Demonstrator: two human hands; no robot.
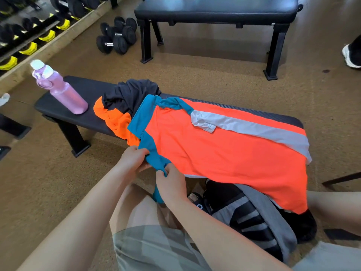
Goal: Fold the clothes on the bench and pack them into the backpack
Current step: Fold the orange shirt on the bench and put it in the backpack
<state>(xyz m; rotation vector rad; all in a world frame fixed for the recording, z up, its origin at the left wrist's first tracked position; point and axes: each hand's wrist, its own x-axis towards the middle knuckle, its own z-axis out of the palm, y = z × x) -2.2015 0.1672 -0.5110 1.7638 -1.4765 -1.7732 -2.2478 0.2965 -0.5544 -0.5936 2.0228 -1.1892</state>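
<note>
An orange shirt with teal collar and sleeves and a white stripe lies spread over the black bench, its lower edge hanging toward me. My left hand and my right hand both pinch its near teal sleeve just off the bench's front edge. A crumpled dark and orange garment lies on the bench behind the collar. The grey and black backpack stands on the floor between my knees, partly covered by the shirt's hem.
A pink water bottle stands on the bench's left end. A second black bench is farther back, with dumbbells on the floor beside it and a dumbbell rack at the left. Someone's shoe is at the right edge.
</note>
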